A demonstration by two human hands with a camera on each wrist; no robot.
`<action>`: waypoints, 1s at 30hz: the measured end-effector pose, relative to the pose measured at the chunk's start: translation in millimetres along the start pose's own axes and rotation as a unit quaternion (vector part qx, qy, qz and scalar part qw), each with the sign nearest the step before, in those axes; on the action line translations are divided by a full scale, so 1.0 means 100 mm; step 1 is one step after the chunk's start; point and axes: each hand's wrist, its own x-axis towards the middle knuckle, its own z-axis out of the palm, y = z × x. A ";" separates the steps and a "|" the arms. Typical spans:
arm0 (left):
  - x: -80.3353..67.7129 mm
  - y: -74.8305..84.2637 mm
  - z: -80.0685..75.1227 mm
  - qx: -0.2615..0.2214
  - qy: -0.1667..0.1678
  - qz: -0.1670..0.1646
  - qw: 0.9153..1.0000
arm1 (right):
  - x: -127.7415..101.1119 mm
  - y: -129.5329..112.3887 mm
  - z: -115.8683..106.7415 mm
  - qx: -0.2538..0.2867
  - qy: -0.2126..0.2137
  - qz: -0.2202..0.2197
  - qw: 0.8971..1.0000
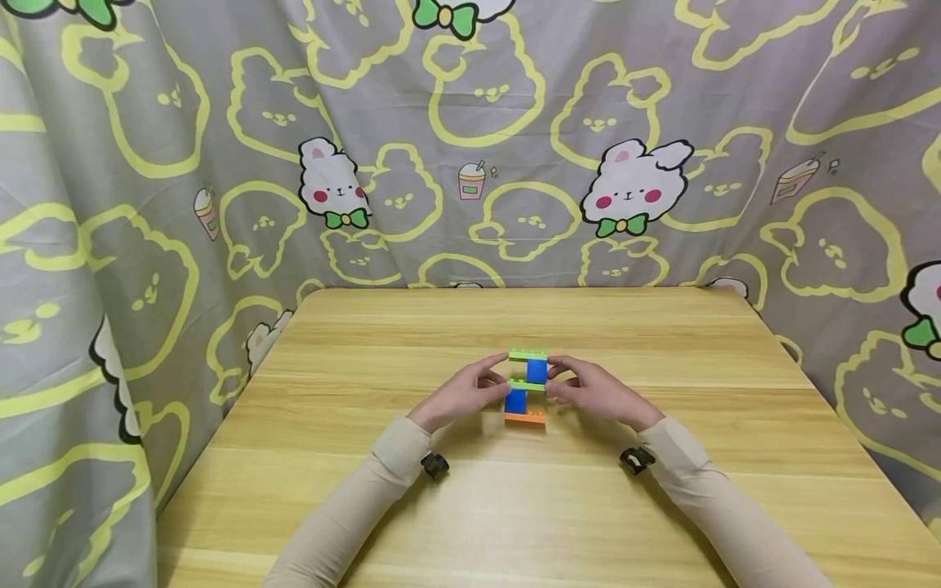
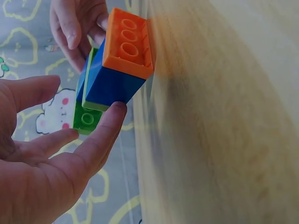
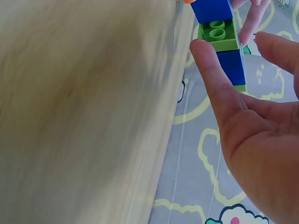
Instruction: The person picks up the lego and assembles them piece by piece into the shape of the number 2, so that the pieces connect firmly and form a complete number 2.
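Both hands hold a stack of toy building blocks above the table. An orange block (image 1: 524, 418) forms the bottom, with a blue block (image 1: 515, 400) on its left part. Over that lie a green block (image 1: 531, 387), a second blue block (image 1: 537, 371) at the right, and another green block (image 1: 528, 354) on top. My left hand (image 1: 461, 394) grips the left side, its thumb near the middle green block and a finger at the top one. From the right, my right hand (image 1: 599, 394) grips likewise. The left wrist view shows the hollow orange underside.
A wooden table (image 1: 529, 506) lies under the hands. Behind it and along its sides hangs a grey curtain (image 1: 515, 212) printed with yellow outlines and white cartoon animals. A small dark device is on each wrist.
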 end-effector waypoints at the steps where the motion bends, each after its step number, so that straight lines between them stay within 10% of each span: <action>1: 0.00 0.00 0.00 -0.002 -0.001 0.000 1.000 | 0.00 0.00 0.00 0.000 0.000 0.001 1.000; 30: 0.09 -0.05 0.02 -0.061 -0.015 -0.035 0.997 | 0.02 0.02 0.04 -0.017 -0.012 0.028 0.999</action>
